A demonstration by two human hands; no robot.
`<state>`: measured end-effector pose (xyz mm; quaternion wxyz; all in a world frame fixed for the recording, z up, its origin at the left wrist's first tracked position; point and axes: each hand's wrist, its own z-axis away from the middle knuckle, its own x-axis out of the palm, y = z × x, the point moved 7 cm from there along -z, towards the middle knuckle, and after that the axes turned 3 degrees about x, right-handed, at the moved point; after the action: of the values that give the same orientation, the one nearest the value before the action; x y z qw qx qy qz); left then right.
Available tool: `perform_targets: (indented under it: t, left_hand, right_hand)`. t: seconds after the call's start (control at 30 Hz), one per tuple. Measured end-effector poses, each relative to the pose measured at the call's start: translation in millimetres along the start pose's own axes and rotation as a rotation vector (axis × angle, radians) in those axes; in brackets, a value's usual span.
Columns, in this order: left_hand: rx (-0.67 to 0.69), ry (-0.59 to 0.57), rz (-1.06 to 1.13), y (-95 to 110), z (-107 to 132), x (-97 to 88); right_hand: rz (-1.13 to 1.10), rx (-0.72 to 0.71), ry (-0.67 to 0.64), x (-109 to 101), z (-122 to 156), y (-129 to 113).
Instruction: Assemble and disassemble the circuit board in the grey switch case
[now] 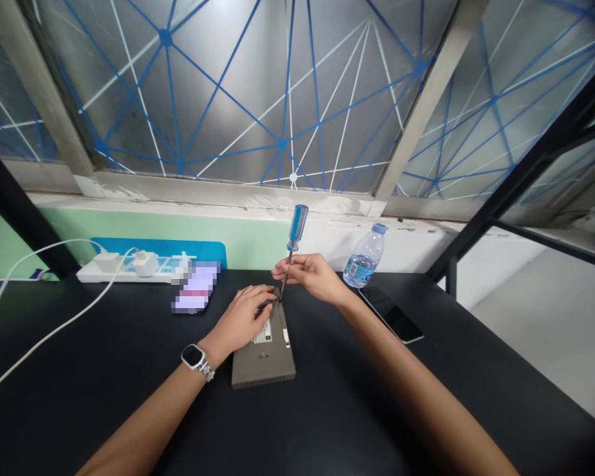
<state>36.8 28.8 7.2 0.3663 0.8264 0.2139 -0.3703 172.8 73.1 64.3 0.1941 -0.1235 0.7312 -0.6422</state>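
Observation:
A flat grey-brown box-shaped device [270,363] lies on the black table, with a white label and a vented near edge. My left hand [242,316] rests across its far part, fingers stretched out and thumb apart, partly covering the label. My right hand [315,272] pinches the metal shaft of a screwdriver [297,226] between thumb and fingers. The screwdriver stands nearly upright, its blue and clear handle above the hand. Its tip meets the device's far right part beside my left fingertips; what lies under the tip is too small to make out.
On the left, a white power strip [86,272] carries plugs and white cables [54,324]. A phone with a lit, blurred screen [197,287] is beside it. To the right stand a water bottle [365,256] and a dark-screened phone [391,314]. A windowed wall borders the table's back.

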Motion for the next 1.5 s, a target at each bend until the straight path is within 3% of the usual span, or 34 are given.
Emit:
perform_targets:
  t: [0.17,0.37,0.47,0.63,0.8,0.93,1.03,1.23,1.5]
  left_hand:
    - [0.019,0.001,0.015,3,-1,-2.3]
    - [0.011,0.001,0.012,0,0,-0.2]
    - [0.004,-0.001,0.008,-1,1,1.1]
    - [0.006,0.001,0.006,1,0,-1.0]
    - [0.005,-0.010,0.013,2,0,-1.9]
    - [0.014,-0.009,0.017,3,0,-2.8]
    - [0.021,-0.012,0.016,4,0,-3.1]
    - [0.014,0.004,0.020,2,0,-2.5]
    - [-0.062,0.189,0.217,2,5,-12.6]
  right_hand:
    - [0.020,-0.082,-0.051,10,1,-5]
    - [-0.017,-0.079,0.213,-2,0,-2]
    - [-0.029,-0.045,0.184,-2,-1,0]
    - [0.147,-0.087,0.035,4,2,-7]
    - [0.493,-0.242,0.197,1,9,-21]
    - [0.526,-0.234,0.169,6,10,-18]
    - [0.485,-0.236,0.157,7,14,-20]
    - [0.240,-0.240,0.266,-2,34,-24]
    - [-0.389,-0.081,0.432,-7,70,40]
